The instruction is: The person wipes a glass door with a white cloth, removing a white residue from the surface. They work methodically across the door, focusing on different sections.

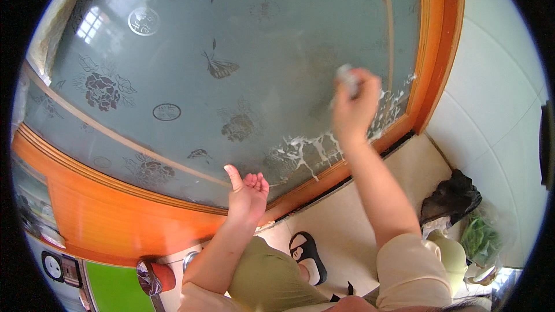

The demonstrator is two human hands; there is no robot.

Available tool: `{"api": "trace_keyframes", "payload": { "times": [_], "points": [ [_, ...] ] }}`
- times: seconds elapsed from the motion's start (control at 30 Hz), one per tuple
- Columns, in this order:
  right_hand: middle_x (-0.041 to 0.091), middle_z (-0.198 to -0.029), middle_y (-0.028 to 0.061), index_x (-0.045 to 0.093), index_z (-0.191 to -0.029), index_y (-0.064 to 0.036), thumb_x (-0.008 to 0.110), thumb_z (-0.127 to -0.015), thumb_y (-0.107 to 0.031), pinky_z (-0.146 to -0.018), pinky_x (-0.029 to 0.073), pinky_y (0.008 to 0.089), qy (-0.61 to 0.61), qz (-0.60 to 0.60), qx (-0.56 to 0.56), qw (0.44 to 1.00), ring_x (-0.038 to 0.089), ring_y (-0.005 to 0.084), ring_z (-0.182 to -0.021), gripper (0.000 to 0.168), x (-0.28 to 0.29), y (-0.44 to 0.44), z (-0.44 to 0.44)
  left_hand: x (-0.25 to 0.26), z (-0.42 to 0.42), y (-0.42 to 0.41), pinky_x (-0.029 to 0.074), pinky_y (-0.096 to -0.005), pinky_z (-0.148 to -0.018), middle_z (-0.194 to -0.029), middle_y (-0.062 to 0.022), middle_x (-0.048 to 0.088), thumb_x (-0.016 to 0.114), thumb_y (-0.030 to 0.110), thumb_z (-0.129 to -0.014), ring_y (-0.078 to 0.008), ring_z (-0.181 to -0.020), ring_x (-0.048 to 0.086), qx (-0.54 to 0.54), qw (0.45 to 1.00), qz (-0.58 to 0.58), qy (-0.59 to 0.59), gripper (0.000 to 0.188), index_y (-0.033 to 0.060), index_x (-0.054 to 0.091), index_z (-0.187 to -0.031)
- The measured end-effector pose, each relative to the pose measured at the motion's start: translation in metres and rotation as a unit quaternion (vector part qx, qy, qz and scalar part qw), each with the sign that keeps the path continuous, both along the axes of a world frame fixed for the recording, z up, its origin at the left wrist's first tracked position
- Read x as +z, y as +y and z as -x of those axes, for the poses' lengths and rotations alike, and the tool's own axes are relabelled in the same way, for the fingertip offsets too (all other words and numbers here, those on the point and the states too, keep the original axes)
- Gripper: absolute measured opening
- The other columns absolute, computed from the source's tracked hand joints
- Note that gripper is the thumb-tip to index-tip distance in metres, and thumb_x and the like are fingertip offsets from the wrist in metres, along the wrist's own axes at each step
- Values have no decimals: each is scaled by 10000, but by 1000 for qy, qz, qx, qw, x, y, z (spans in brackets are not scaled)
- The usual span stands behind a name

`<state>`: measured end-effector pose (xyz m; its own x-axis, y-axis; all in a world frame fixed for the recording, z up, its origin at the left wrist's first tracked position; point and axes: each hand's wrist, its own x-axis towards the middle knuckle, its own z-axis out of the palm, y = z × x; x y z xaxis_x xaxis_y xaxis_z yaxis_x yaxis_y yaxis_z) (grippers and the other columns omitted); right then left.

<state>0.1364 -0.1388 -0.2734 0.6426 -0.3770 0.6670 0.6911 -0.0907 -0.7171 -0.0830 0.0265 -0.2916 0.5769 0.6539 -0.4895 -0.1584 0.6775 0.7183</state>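
Note:
Before me stands a frosted glass door panel (277, 69) etched with flowers and butterflies, set in an orange-brown wooden frame (435, 52). My right hand (356, 110) grips a small grey-white wad (348, 79) against or close to the glass. Motion blurs the wad, so its exact kind is unclear. White foam (312, 147) runs down the glass below and beside this hand, towards the bottom rail. Lower and to the left, my left hand (249, 193) holds nothing, its thumb raised away from the curled fingers. Whether it touches the glass or frame cannot be told.
White tiled wall (490, 69) adjoins the frame on the right. Below it lie a black plastic bag (451, 197) and a clear bag of green leaves (481, 240). A lined red bin (162, 277) is at lower left. My sandalled foot (308, 255) rests on beige floor tiles.

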Motion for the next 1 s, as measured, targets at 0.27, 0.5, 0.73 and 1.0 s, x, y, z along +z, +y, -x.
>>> {"api": "trace_keyframes", "payload": {
  "times": [0.27,0.5,0.73,1.0],
  "points": [
    [601,-965,86,651,-1036,-71,716,-821,-17,-689,471,338,-43,50,39,997,578,228,-802,231,7,-3,8,0,4,7,477,-314,-863,-908,-47,501,744,708,-695,-193,-899,529,-3,1000,13,-4,721,58,479,-857],
    [617,-883,101,660,-984,-136,677,-749,-30,-706,453,447,-201,219,171,939,581,350,-835,259,5,51,76,-3,-2,3,481,-331,-897,-947,-46,460,756,676,-717,-198,-935,509,13,1000,12,-10,737,29,473,-926],
    [591,-985,100,631,-976,-25,662,-879,-3,-747,503,334,99,-117,123,981,604,208,-861,104,64,8,27,9,5,7,487,-321,-877,-935,-70,513,740,713,-693,-216,-926,515,6,999,44,-11,708,50,506,-769],
    [627,-904,62,689,-957,-117,645,-824,-94,-723,477,410,-234,223,166,932,615,301,-845,143,35,86,105,7,2,5,483,-316,-889,-903,-38,476,770,723,-638,-203,-954,503,-40,994,66,-74,765,50,475,-850]
  ]
}}
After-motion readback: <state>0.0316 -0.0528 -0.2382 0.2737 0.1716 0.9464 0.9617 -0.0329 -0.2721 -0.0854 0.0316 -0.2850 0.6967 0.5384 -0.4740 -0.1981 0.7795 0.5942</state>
